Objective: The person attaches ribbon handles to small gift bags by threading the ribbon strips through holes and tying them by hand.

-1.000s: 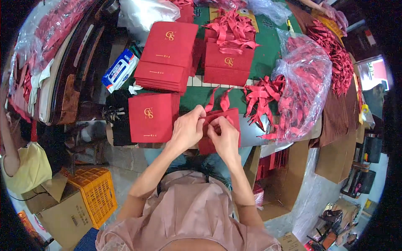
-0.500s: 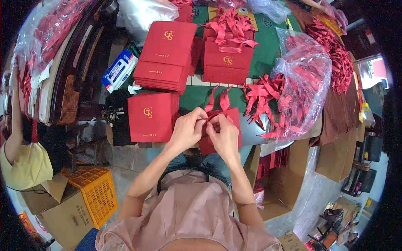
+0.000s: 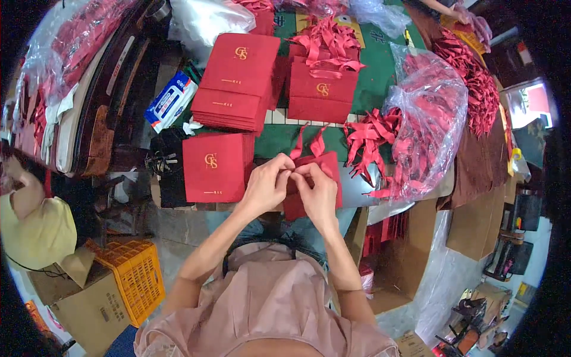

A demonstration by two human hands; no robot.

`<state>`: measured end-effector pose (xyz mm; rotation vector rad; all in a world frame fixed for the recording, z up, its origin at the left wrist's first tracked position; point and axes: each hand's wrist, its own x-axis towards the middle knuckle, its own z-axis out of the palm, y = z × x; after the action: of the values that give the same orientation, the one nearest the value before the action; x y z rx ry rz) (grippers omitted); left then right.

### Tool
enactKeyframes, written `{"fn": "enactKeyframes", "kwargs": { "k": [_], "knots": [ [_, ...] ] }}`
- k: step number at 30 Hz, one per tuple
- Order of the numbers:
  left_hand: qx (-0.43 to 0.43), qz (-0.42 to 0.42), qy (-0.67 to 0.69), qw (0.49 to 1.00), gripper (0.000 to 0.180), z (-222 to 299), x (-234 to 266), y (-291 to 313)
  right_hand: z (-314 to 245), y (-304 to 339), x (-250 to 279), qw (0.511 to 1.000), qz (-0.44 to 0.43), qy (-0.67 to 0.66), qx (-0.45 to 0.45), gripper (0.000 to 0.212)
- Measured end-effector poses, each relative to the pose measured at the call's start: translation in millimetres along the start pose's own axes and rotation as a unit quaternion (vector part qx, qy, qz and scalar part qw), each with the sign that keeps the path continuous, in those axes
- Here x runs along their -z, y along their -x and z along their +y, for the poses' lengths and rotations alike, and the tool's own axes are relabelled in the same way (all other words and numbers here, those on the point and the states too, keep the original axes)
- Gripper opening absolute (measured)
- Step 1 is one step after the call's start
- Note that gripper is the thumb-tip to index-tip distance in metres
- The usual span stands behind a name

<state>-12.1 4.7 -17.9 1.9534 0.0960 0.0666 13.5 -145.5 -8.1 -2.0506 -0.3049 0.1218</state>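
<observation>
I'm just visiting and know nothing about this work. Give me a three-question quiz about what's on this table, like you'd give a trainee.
1. True or false: both hands are at the top edge of one red paper bag.
2. Which lies directly beside the left hand? A) a flat red bag with a gold emblem B) the orange crate C) the wet-wipes pack
3. Fill in: the clear plastic sack beside the right hand holds red ____.

Key: 1 true; 2 A; 3 ribbons.
</observation>
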Motion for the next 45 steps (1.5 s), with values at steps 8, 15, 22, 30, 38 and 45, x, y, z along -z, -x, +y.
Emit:
{"fn": "enactKeyframes", "kwargs": {
  "k": [8, 15, 22, 30, 38, 45],
  "knots": [
    [-0.013, 0.006, -0.11, 0.994, 0.029, 4.6, -2.2, 2.7, -12.3, -25.6, 26.3, 0.983, 0.012, 0.106, 0.147, 0.01],
    [-0.063, 0.003, -0.064, 0.996, 0.021, 0.6, -3.3, 7.4, 19.1, -53.1, 36.7, 0.96, -0.247, 0.089, 0.096, 0.017],
    [-0.156, 0.01, -0.069, 0.985, 0.015, 8.8, -0.3, 6.7, 44.1, -73.3, 35.7, 0.918, -0.378, -0.12, -0.02, 0.015],
    [-0.1, -0.032, -0.076, 0.992, 0.017, 3.3, -3.2, 1.4, 61.9, -79.8, 7.0, 0.986, -0.088, -0.135, -0.032, 0.018],
    [-0.027, 0.06, -0.075, 0.995, 0.015, -5.7, -2.4, -11.9, 41.1, -67.8, 47.5, 0.999, -0.024, -0.011, -0.036, 0.021],
    [0.002, 0.065, -0.226, 0.972, 0.038, -26.1, -26.7, -33.5, 45.4, -52.7, 21.3, 0.982, -0.037, 0.185, -0.012, 0.027]
  ]
}}
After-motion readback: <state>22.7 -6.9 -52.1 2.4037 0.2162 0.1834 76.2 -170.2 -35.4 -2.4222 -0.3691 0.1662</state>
